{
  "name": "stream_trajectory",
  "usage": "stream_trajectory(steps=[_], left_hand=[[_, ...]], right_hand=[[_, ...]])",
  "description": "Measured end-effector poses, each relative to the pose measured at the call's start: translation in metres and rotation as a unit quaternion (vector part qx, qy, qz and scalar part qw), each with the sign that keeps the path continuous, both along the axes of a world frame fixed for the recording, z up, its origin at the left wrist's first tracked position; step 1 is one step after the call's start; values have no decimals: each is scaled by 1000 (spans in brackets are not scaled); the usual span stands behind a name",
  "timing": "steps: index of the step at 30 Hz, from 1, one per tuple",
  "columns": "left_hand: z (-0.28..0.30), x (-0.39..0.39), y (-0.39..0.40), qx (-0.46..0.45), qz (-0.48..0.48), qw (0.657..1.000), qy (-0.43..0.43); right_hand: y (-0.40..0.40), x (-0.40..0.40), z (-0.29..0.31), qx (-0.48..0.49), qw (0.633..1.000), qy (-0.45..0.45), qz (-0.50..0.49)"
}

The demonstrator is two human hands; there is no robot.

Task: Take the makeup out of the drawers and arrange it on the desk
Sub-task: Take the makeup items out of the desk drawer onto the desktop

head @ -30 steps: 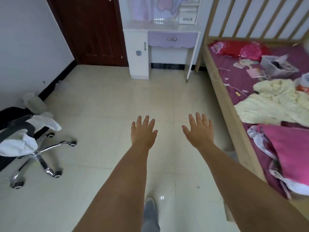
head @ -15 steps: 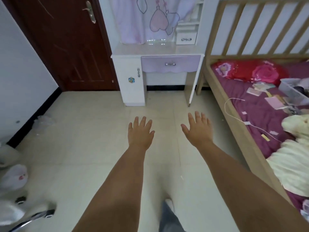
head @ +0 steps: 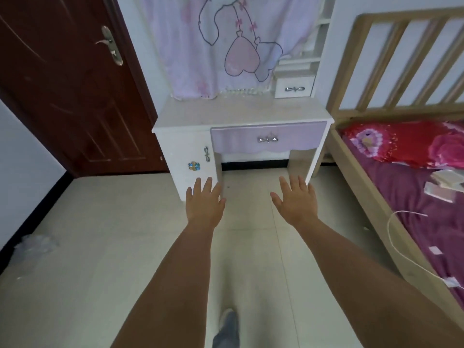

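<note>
A white dressing desk [head: 241, 113] stands against the far wall. Its lilac front drawer [head: 268, 139] is closed, and so is the small white drawer [head: 294, 88] on the desktop at the back right. A white cupboard door [head: 193, 162] fills the desk's left side. No makeup is visible. My left hand [head: 204, 204] and my right hand [head: 296, 200] are stretched out in front of me, palms down, fingers straight, holding nothing. Both hover over the floor, short of the desk.
A dark red door [head: 75, 91] is left of the desk. A wooden bed [head: 376, 204] with purple sheet, red pillow and a white cable runs along the right. A pink cloth [head: 226, 41] covers the desk's mirror. Pale tiled floor [head: 113, 247] lies ahead.
I have walked closer to the desk, which now looks larger and nearer. The office chair on the left has dropped out of view. Both hands stay stretched out and empty.
</note>
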State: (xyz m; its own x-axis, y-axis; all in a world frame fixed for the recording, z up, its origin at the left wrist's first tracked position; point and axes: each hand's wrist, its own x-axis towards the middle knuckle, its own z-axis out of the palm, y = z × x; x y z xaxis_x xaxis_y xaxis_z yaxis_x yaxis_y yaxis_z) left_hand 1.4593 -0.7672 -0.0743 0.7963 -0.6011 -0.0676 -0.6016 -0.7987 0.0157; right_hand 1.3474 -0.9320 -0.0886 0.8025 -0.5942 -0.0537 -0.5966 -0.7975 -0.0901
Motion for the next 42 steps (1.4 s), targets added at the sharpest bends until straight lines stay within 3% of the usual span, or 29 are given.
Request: stream_trajectory(steps=[6,15,20,25,27,29,33,37,39,42], left_hand=[[-10,138,-91,-18,-41,999,2],[-50,276,-243,14,-69,997,30],[-75,346,-310,27,-28,998,52],[-104,395,-349,38,-12,995,92],[-119,408,-355,31,-7,995,95],[-133,418,-359,45,-9,995,92],[-166,429,-363,7,-14,997,72],[-191,431,-356,-10,-52,999,-6],[-195,432,-354,-26,-70,997,-36],[-200,435,-351,-38,-82,994,-61]], right_hand=[[-85,122,-8,15,1000,-4,-27],[-240,254,-60,71,994,46,-64],[-311,323,-91,175,979,36,-99],[-346,386,-131,313,926,35,-208],[-349,408,-146,372,894,22,-249],[-352,426,-165,448,837,-13,-315],[-357,454,-210,584,661,-128,-453],[-362,462,-226,609,539,-250,-526],[-363,460,-225,633,507,-278,-516],[-361,451,-220,619,529,-264,-517]])
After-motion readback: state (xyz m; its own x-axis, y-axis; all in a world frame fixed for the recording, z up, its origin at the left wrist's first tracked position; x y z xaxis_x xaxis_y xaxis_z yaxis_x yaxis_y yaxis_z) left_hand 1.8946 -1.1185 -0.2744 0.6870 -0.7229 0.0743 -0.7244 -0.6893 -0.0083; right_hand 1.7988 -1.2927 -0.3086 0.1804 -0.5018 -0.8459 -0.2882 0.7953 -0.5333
